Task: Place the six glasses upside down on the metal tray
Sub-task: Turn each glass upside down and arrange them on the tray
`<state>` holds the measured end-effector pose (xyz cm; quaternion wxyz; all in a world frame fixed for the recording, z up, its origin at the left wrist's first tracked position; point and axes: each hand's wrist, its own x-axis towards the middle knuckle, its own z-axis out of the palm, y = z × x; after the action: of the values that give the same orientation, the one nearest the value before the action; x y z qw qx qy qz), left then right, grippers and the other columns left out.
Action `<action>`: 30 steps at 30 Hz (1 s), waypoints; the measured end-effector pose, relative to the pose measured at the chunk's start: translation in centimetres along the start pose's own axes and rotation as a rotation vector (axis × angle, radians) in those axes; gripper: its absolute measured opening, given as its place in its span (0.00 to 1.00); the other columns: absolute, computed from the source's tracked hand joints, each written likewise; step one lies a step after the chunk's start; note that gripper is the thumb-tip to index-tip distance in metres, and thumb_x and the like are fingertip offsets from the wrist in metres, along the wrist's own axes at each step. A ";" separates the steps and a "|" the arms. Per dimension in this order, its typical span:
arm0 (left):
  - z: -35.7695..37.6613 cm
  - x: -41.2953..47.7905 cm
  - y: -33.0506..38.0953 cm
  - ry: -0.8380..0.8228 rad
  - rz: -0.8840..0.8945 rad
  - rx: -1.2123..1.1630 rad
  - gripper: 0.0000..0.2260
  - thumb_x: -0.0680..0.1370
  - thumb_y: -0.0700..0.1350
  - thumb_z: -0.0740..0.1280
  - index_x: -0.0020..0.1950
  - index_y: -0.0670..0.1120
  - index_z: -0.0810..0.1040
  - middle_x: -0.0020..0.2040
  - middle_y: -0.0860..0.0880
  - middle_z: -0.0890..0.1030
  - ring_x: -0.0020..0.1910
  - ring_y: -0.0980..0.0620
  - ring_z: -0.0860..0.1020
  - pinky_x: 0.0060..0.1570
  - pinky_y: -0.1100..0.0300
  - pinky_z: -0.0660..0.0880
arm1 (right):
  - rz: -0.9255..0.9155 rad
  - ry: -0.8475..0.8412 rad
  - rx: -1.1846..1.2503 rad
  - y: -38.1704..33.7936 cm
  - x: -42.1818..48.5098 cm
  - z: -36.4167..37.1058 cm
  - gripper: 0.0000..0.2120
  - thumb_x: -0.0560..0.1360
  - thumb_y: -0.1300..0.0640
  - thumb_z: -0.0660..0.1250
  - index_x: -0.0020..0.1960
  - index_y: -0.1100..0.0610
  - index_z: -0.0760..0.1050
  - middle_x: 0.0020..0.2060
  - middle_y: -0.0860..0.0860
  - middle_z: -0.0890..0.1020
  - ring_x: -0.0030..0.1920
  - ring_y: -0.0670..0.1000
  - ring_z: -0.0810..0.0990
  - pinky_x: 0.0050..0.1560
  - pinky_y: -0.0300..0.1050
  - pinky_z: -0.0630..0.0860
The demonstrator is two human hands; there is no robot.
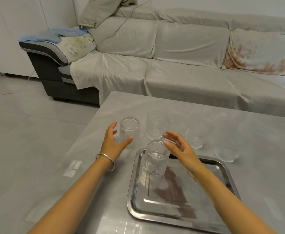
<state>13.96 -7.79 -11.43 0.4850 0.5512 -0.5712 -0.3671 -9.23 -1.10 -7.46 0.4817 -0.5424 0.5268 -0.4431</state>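
A metal tray point(180, 210) lies on the table in front of me. One ribbed glass point(154, 159) stands in the tray's far left corner. Several more clear glasses stand on the table behind the tray: one at the left point(129, 132), a frosted one point(156, 127), a faint one behind it point(176, 124), one to the right point(198, 135) and one at the far right point(227, 149). My left hand point(114, 141) is open, fingers spread just beside the left glass. My right hand point(178, 143) is open, hovering over the glass on the tray.
The grey table point(256, 166) has its left edge near my left forearm. A sofa point(172, 65) covered with cloth stands behind it. White labels point(73, 168) lie on the floor to the left.
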 end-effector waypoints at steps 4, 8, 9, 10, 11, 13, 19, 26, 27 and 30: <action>0.9 2.3 0.1 -0.043 0.029 -0.018 0.34 0.64 0.50 0.76 0.66 0.53 0.65 0.62 0.55 0.72 0.60 0.55 0.70 0.57 0.62 0.68 | 0.003 0.002 -0.004 0.0 1.0 -0.3 0.29 0.66 0.41 0.68 0.65 0.45 0.71 0.61 0.41 0.78 0.57 0.36 0.78 0.51 0.33 0.77; 0.9 3.0 0.0 -0.091 0.057 -0.042 0.28 0.63 0.53 0.76 0.60 0.55 0.70 0.55 0.59 0.76 0.55 0.58 0.74 0.54 0.61 0.73 | 0.001 0.007 0.004 0.0 1.7 -0.5 0.27 0.65 0.40 0.68 0.63 0.44 0.72 0.60 0.42 0.79 0.58 0.39 0.78 0.57 0.39 0.75; 0.8 3.1 0.0 -0.096 0.068 -0.040 0.28 0.63 0.52 0.76 0.60 0.54 0.70 0.56 0.57 0.76 0.56 0.55 0.75 0.56 0.58 0.74 | -0.003 0.008 0.005 0.0 1.8 -0.5 0.26 0.66 0.40 0.68 0.62 0.44 0.72 0.60 0.42 0.79 0.58 0.38 0.79 0.58 0.39 0.75; 0.7 3.1 0.1 -0.100 0.078 -0.036 0.27 0.64 0.51 0.76 0.60 0.54 0.70 0.57 0.55 0.76 0.58 0.52 0.74 0.56 0.57 0.74 | -0.008 0.006 0.004 -0.1 1.8 -0.6 0.25 0.66 0.41 0.69 0.62 0.44 0.73 0.60 0.42 0.80 0.58 0.38 0.79 0.58 0.40 0.76; 0.5 3.1 0.4 -0.102 0.085 -0.037 0.26 0.65 0.50 0.75 0.60 0.53 0.70 0.57 0.53 0.76 0.58 0.51 0.74 0.55 0.58 0.74 | -0.015 0.001 0.003 -0.3 1.9 -0.6 0.25 0.66 0.41 0.69 0.62 0.44 0.73 0.60 0.42 0.80 0.58 0.38 0.79 0.58 0.40 0.76; 0.1 3.1 1.5 -0.091 0.100 -0.073 0.25 0.66 0.49 0.74 0.61 0.52 0.71 0.58 0.52 0.76 0.59 0.50 0.74 0.48 0.67 0.75 | -0.036 -0.009 0.007 -0.9 1.8 -0.6 0.25 0.65 0.41 0.69 0.62 0.44 0.73 0.60 0.42 0.79 0.58 0.39 0.79 0.57 0.38 0.77; -1.2 2.0 9.2 -0.175 0.264 -0.160 0.23 0.66 0.55 0.69 0.60 0.53 0.72 0.56 0.54 0.78 0.57 0.58 0.76 0.51 0.70 0.74 | -0.148 -0.019 -0.002 -4.8 1.2 -0.3 0.30 0.63 0.42 0.71 0.63 0.47 0.72 0.62 0.43 0.78 0.61 0.40 0.77 0.54 0.33 0.76; 0.5 -1.0 15.7 -0.349 0.357 -0.151 0.22 0.66 0.59 0.67 0.59 0.57 0.73 0.56 0.57 0.79 0.58 0.61 0.75 0.58 0.65 0.71 | -0.260 -0.048 -0.037 -9.2 -1.2 -0.5 0.32 0.65 0.44 0.73 0.67 0.49 0.70 0.62 0.44 0.79 0.62 0.44 0.77 0.62 0.41 0.75; 0.9 -1.4 16.0 -0.363 0.349 -0.153 0.23 0.66 0.60 0.67 0.59 0.55 0.73 0.57 0.55 0.79 0.59 0.60 0.75 0.60 0.61 0.71 | -0.265 -0.042 -0.047 -9.4 -1.6 -0.9 0.32 0.65 0.44 0.74 0.67 0.49 0.70 0.62 0.44 0.79 0.62 0.44 0.77 0.62 0.43 0.74; 2.3 -2.7 16.8 -0.410 0.349 -0.110 0.29 0.61 0.69 0.66 0.59 0.60 0.71 0.61 0.52 0.75 0.59 0.60 0.73 0.61 0.61 0.71 | -0.272 -0.030 -0.080 -9.7 -2.9 -2.0 0.29 0.65 0.47 0.75 0.64 0.43 0.70 0.60 0.42 0.80 0.60 0.43 0.79 0.59 0.43 0.77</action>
<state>6.96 -3.34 3.65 0.4444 0.3314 -0.7230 -0.4123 -9.93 1.48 2.46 0.4030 -0.6341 0.4583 -0.4747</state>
